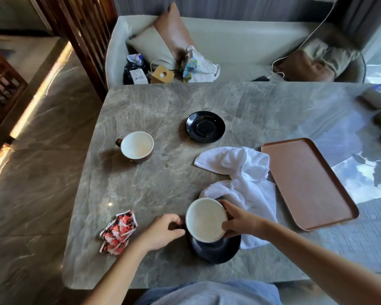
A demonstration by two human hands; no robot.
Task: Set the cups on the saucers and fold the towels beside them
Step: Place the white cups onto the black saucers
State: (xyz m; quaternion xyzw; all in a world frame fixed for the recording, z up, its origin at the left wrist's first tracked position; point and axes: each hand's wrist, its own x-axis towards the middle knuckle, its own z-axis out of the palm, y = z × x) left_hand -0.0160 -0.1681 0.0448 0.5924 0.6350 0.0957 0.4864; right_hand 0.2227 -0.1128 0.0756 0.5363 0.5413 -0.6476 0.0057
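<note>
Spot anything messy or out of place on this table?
Yes. The white towels lie crumpled in a heap beside the tray, unfolded. The far cup stands on the bare table, apart from its empty saucer. A crumpled red wrapper lies near the left hand gripping the near cup.
</note>
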